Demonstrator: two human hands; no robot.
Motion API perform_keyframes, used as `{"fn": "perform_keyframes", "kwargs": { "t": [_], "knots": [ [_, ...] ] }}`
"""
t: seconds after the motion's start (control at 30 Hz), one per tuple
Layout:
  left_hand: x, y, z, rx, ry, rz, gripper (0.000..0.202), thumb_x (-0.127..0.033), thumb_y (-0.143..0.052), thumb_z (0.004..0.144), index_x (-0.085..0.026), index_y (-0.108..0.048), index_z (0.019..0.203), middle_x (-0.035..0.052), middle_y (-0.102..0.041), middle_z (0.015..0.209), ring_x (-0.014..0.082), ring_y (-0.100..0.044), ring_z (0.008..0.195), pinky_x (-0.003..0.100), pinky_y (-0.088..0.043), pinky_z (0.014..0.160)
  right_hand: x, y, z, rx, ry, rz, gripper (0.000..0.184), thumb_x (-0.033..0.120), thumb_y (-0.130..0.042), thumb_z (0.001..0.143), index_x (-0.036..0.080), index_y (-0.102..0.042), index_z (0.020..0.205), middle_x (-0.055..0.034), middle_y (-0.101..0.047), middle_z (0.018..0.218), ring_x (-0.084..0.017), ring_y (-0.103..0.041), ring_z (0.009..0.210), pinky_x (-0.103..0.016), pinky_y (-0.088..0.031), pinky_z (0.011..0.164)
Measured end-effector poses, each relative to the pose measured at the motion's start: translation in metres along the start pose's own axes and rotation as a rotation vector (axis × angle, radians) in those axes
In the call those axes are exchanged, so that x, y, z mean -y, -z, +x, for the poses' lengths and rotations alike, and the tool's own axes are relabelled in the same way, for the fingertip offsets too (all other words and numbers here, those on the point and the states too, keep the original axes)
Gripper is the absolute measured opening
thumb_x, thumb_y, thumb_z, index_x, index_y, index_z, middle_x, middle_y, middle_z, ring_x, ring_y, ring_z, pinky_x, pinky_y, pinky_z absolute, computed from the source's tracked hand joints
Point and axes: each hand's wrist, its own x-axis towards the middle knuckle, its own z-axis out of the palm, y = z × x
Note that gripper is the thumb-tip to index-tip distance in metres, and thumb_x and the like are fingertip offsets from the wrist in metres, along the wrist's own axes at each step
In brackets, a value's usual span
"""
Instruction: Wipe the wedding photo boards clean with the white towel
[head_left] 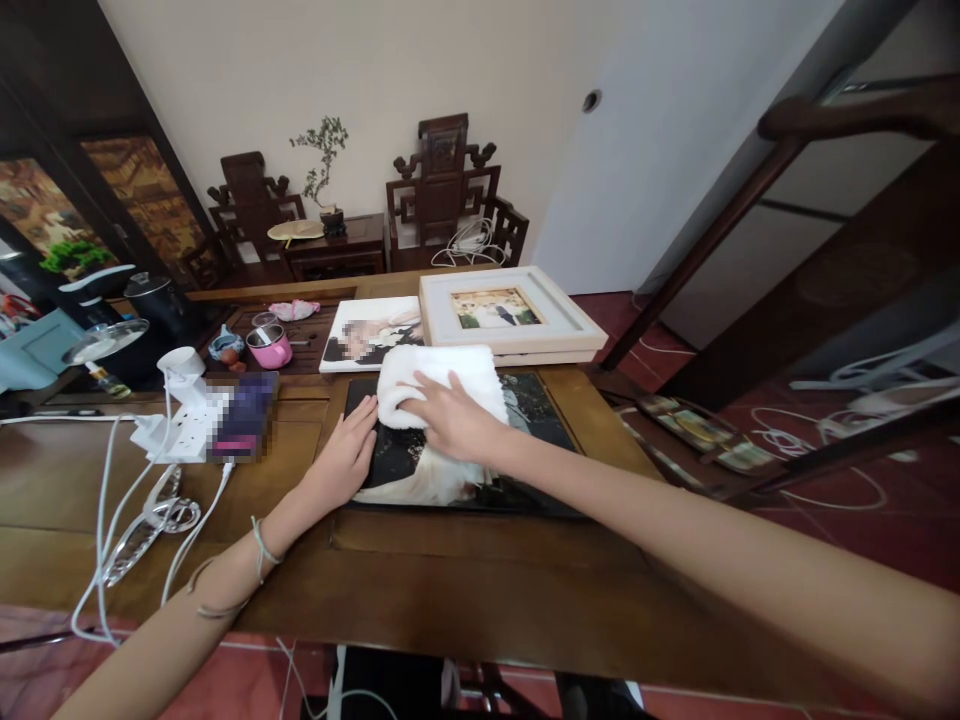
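A folded white towel (480, 375) lies over the upper part of a dark photo panel (450, 475), which rests flat on the wooden table (480, 590). My right hand (454, 415) grips the towel from above and presses it against the panel, fingers spread over the cloth. At the panel's left edge, my left hand (349, 450) lies with its fingers stretched out, the fingertips close to the towel's left side. Both the towel and my right forearm hide parts of the panel's picture.
Behind the panel lie a smaller photo print (379, 335) and a white picture frame (517, 315). On the left are a power strip (196, 425) with white cables, a clear hair clip (150, 520) and a pink cup (268, 347). A black kettle (157, 305) stands farther back.
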Motion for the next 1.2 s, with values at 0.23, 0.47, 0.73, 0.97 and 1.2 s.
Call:
{"fn": "perform_keyframes", "kwargs": {
  "t": [0.23, 0.47, 0.73, 0.97, 1.2],
  "knots": [
    [-0.001, 0.001, 0.0, 0.019, 0.011, 0.008, 0.05, -0.02, -0.026, 0.094, -0.009, -0.036, 0.142, 0.0145, -0.03, 0.152, 0.0218, -0.023, 0.143, 0.05, -0.02, 0.115, 0.026, 0.001, -0.033, 0.068, -0.012, 0.022, 0.067, -0.005, -0.041, 0.065, 0.015, -0.055, 0.127, -0.0127, -0.033, 0.151, -0.037, -0.016, 0.141, -0.069, -0.015, 0.106],
    [-0.002, 0.003, -0.001, 0.05, 0.006, 0.02, 0.05, -0.019, -0.023, 0.094, -0.011, -0.034, 0.143, 0.0136, -0.028, 0.153, 0.0203, -0.019, 0.144, 0.049, -0.017, 0.115, 0.069, -0.005, -0.11, 0.222, 0.118, 0.171, 0.062, -0.001, -0.042, 0.059, 0.019, -0.065, 0.112, -0.008, -0.027, 0.153, -0.037, -0.008, 0.142, -0.071, -0.008, 0.107],
    [-0.004, 0.005, -0.004, 0.072, 0.008, -0.022, 0.052, -0.028, -0.024, 0.096, -0.009, -0.032, 0.144, 0.0128, -0.024, 0.155, 0.0206, -0.015, 0.145, 0.049, -0.013, 0.116, 0.018, 0.006, -0.078, 0.079, -0.109, -0.054, 0.065, -0.007, -0.039, 0.065, 0.014, -0.057, 0.124, -0.0127, -0.03, 0.152, -0.036, -0.015, 0.141, -0.068, -0.022, 0.106],
    [-0.009, 0.011, 0.0, -0.209, 0.136, -0.364, 0.055, -0.042, -0.029, 0.096, -0.008, -0.049, 0.134, 0.0134, -0.045, 0.144, 0.0215, -0.039, 0.136, 0.041, -0.024, 0.115, 0.035, -0.003, -0.031, 0.117, 0.092, -0.028, 0.062, -0.001, -0.045, 0.069, 0.018, -0.056, 0.127, -0.0088, -0.027, 0.154, -0.039, -0.012, 0.141, -0.073, -0.016, 0.104],
    [-0.008, 0.012, 0.0, -0.315, 0.096, -0.398, 0.055, -0.042, -0.026, 0.098, -0.008, -0.047, 0.136, 0.012, -0.046, 0.144, 0.019, -0.04, 0.135, 0.036, -0.027, 0.115, 0.045, 0.005, -0.064, 0.24, 0.45, 0.134, 0.058, 0.001, -0.048, 0.062, 0.019, -0.064, 0.114, -0.0055, -0.038, 0.149, -0.031, -0.015, 0.142, -0.067, -0.011, 0.109]
  ]
}}
